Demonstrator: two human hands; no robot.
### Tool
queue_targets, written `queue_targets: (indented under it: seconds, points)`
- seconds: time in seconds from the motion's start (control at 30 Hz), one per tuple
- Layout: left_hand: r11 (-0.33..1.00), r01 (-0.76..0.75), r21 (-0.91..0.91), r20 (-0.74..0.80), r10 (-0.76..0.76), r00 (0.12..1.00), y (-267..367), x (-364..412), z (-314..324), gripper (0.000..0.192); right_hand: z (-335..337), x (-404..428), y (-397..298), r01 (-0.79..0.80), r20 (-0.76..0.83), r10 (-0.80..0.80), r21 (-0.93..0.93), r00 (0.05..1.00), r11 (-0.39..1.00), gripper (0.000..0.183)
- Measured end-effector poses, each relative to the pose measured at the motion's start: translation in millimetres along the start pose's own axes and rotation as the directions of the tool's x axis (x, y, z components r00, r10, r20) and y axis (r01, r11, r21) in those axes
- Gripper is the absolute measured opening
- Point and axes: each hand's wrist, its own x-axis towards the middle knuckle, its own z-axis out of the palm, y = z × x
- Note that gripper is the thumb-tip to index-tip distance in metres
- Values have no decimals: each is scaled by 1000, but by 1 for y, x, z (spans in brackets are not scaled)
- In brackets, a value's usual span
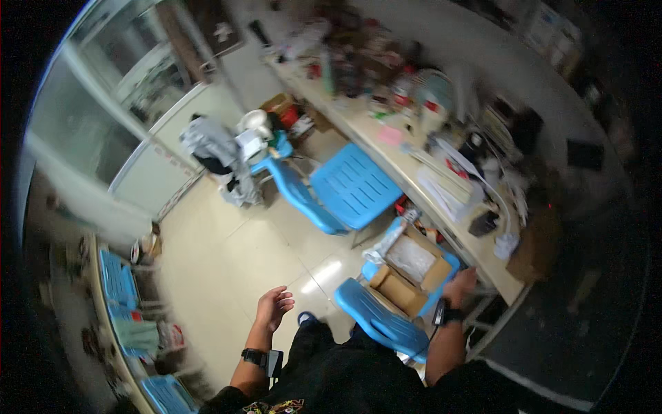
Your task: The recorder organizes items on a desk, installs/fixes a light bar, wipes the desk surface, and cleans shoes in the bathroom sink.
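My left hand hangs over the tiled floor with fingers apart and slightly curled, holding nothing. On the right, my right hand is blurred beside a blue plastic chair; its fingers look spread, and I see nothing in it. An opened cardboard box with clear plastic wrapping inside rests on that chair's seat, close to my right hand. Each wrist bears a black strap with a device.
A long desk runs along the right, cluttered with papers, bottles and cables. Another blue chair stands against it. Farther off, grey clothing hangs by a chair holding white items. More blue chairs line the left.
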Motion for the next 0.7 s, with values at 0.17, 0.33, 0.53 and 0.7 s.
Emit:
queue_targets:
  seconds: [0.17,0.33,0.53,0.7]
  points:
    - [979,-38,-201,13,41,999,8,0,-69,27,52,-163,-68,-717,563,520,202,642,667,26]
    - [928,-156,-339,-83,136,987,22,-26,-192,25,129,-332,-136,-561,861,305,-28,407,828,25]
    - [792,-409,-454,-475,174,863,-7,-92,-362,23,186,-572,-176,-373,970,208,-241,-126,896,24]
    - [715,-511,-478,-666,85,742,-46,-166,-444,21,161,-753,-194,-152,819,238,-363,-522,919,24]
